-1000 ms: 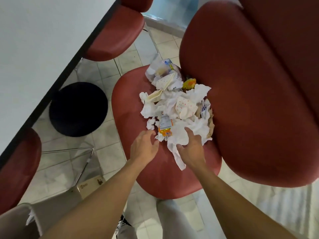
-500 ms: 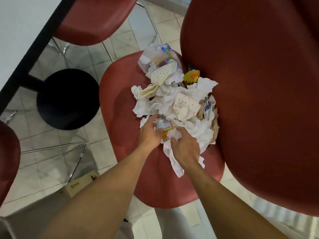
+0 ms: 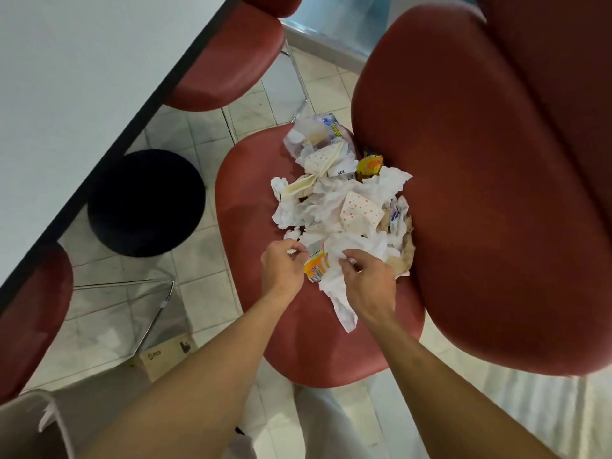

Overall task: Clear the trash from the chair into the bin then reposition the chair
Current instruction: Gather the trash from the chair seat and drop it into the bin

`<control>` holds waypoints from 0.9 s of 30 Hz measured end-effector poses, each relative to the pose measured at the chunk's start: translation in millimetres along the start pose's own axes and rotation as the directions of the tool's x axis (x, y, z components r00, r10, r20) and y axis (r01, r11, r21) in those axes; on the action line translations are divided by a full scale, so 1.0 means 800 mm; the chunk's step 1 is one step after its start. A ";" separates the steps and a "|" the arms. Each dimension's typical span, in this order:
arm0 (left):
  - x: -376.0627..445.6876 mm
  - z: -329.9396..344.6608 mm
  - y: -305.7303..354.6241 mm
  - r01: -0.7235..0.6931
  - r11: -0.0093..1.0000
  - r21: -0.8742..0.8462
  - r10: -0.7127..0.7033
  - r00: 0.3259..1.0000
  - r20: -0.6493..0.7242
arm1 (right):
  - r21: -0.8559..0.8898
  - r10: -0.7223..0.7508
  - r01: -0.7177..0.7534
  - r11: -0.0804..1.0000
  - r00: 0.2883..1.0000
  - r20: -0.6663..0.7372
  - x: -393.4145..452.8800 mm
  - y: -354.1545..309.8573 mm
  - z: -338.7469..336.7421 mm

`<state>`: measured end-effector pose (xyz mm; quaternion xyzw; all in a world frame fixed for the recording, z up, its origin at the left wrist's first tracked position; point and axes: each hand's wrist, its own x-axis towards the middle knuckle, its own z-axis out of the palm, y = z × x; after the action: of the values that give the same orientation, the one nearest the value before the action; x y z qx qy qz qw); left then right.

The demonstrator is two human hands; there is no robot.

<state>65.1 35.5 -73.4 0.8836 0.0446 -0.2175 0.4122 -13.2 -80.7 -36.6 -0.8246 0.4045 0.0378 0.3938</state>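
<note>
**Hands now closed on the near edge of the trash pile**

Reaching a second ago, now gripping. Left hand [image 3: 284, 267] pinches the orange-labelled wrapper [image 3: 316, 270]; right hand [image 3: 366, 279] curls round a white napkin [image 3: 337, 286] dangling toward the seat's front. Rest of the trash pile [image 3: 344, 200] sits untouched mid-seat on the red chair [image 3: 251, 193], against its backrest. Judged: first handful secured, lifting comes next. White bin rim [image 3: 29, 412] shows beyond the seat's front-left corner.

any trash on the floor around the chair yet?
No, the trash pile all sits on the red chair seat, and the floor tiles beside it show no scraps.
</note>
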 end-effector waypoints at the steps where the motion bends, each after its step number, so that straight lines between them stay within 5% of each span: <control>1: -0.006 -0.009 0.000 -0.019 1.000 -0.002 0.019 1.000 -0.008 | 0.007 -0.012 0.012 1.000 1.000 -0.003 -0.010 -0.007 -0.002; 9: -0.061 -0.090 -0.024 -0.049 0.996 -0.080 0.044 0.997 -0.060 | 0.010 -0.202 0.202 0.979 0.979 -0.002 -0.091 -0.046 0.005; 27: -0.207 -0.312 -0.237 0.136 0.976 -0.168 -0.180 0.941 -0.286 | 0.004 -0.462 0.485 0.875 0.830 0.312 -0.305 -0.149 0.159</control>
<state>-46.8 363.2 2.9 0.8672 0.1932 -0.1097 0.4456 -61.0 204.6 42.4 -0.8973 0.1208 0.0802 0.4169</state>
